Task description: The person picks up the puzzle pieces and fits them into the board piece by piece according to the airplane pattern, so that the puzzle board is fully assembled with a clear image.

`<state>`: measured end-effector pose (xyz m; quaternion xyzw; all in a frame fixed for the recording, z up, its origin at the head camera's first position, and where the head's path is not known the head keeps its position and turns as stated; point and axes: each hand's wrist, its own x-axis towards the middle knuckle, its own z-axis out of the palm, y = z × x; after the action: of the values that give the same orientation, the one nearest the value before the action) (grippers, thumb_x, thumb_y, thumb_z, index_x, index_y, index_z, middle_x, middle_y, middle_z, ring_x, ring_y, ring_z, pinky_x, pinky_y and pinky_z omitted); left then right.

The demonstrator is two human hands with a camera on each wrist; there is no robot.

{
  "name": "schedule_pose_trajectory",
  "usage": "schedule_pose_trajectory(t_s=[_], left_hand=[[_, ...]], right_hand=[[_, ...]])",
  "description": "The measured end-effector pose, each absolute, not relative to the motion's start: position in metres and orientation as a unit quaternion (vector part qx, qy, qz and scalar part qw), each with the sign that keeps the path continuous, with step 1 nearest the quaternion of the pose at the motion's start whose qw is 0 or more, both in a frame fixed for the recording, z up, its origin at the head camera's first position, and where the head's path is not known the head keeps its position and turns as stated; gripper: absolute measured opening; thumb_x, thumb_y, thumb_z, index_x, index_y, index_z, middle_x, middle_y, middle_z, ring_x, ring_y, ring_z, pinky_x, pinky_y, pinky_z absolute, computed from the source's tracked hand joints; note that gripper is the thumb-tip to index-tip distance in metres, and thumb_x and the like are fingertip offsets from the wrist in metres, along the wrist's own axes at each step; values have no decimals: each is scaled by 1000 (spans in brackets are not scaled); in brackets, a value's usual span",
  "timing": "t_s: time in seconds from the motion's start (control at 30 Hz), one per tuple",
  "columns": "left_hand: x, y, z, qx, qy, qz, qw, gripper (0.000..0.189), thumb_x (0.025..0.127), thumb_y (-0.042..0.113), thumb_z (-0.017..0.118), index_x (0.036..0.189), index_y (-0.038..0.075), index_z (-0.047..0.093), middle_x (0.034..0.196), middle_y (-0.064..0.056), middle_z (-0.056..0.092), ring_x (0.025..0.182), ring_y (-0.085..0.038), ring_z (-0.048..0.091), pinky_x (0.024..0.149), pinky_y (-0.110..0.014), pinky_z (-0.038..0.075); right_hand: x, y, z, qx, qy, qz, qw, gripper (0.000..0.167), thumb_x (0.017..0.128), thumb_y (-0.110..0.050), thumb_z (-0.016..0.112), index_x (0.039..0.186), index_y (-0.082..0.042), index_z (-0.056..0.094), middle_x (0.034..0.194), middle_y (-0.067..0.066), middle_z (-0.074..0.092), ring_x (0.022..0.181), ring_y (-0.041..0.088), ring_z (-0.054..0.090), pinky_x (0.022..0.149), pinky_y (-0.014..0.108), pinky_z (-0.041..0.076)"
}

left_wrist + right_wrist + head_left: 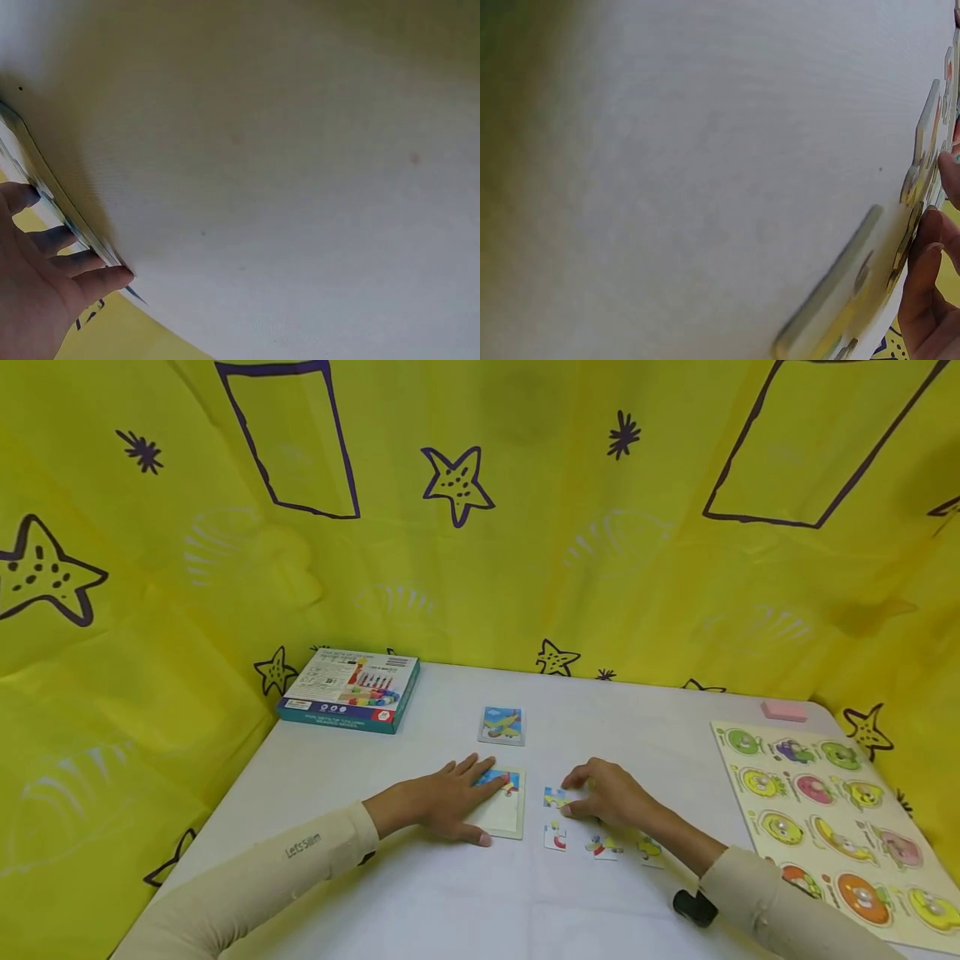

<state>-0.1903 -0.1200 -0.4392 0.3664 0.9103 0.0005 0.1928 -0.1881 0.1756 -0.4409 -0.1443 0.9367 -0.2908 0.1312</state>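
Surface point(420, 902), plain white, faintly creased toward the near edge. Room: bright yellow hanging sheet point(525, 585) enclosing the far side and both flanks, printed with purple-outlined starfish, rectangles and pale shells. Clock positions read from the shallow, square, cream puzzle tray point(504, 817) lying flat mid-surface, 12 being the far side; blue-and-red printed pieces point(513, 779) along its far edge, the nearer part bare. Left hand point(448, 803), fingers spread and straightened, resting across the tray from 9 o'clock. Right hand point(611, 795), at 3 o'clock, thumb and fingertips pinching a small blue-and-yellow puzzle piece point(554, 797) just beside the tray. About 4 o'clock, three loose, multicoloured puzzle pieces point(603, 850) in a row. At 12, a small square picture panel point(502, 727) with a yellow aeroplane on blue. At 10, a flat white-and-teal cardboard box point(348, 689). At 2, near the far edge, a pink rectangular block point(784, 711). At 3, well apart, a large cream fruit-picture board point(801, 817).
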Motion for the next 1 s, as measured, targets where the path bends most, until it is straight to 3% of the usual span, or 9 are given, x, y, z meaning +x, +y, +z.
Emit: schedule_pose_trajectory(t_s=[0.7,1.0], left_hand=[[-190,-119,-438,361,912,-4,195,97,89,72,55,163,27,11,170,-7,9,156,-36,11,123,-55,22],[-189,-117,-438,357,913,2,197,96,89,71,57,163,28,13,170,-7,10,156,-35,12,123,-54,22]], right_hand=[[-187,168,-445,-141,946,-273,101,30,79,-29,86,104,-16,76,103,0,65,98,20,59,90,44,50],[-187,167,-444,-151,942,-280,106,26,81,-22,85,103,-14,74,101,0,64,95,20,57,91,42,50]])
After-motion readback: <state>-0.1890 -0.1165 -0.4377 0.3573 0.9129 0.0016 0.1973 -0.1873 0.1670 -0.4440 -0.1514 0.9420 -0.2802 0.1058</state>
